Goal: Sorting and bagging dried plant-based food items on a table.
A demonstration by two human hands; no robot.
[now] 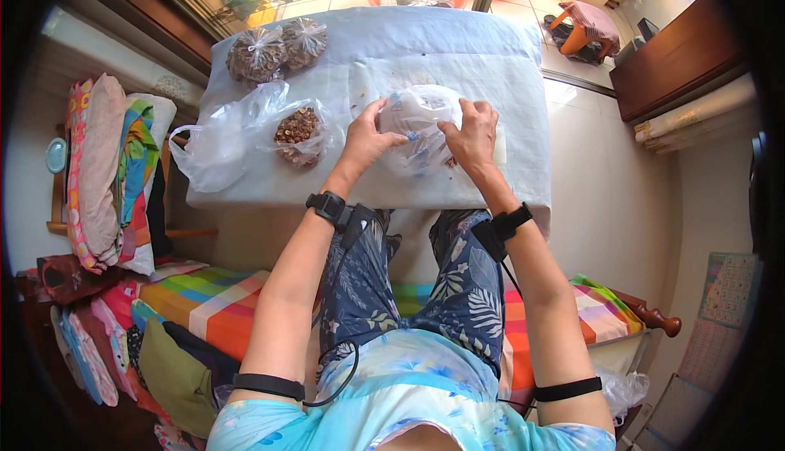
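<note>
A white translucent plastic bag (420, 113) stands on the cloth-covered table in front of me. My left hand (371, 135) pinches its left side between thumb and fingers. On the bag's right side, my right hand (472, 129) has its bent fingers and thumb on the rim. Small brown dried pieces (452, 161) show near the bag's lower right. To the left of my left hand sits an open clear bag of brown dried slices (298, 132), its mouth spread wide. The inside of the white bag is mostly hidden.
Tied clear bags of dried slices (256, 55) stand at the table's far left corner. A crumpled plastic bag (214, 150) lies at the left edge. The pale tablecloth (454, 34) bears a few crumbs. Beyond the table stands an orange stool (579, 31).
</note>
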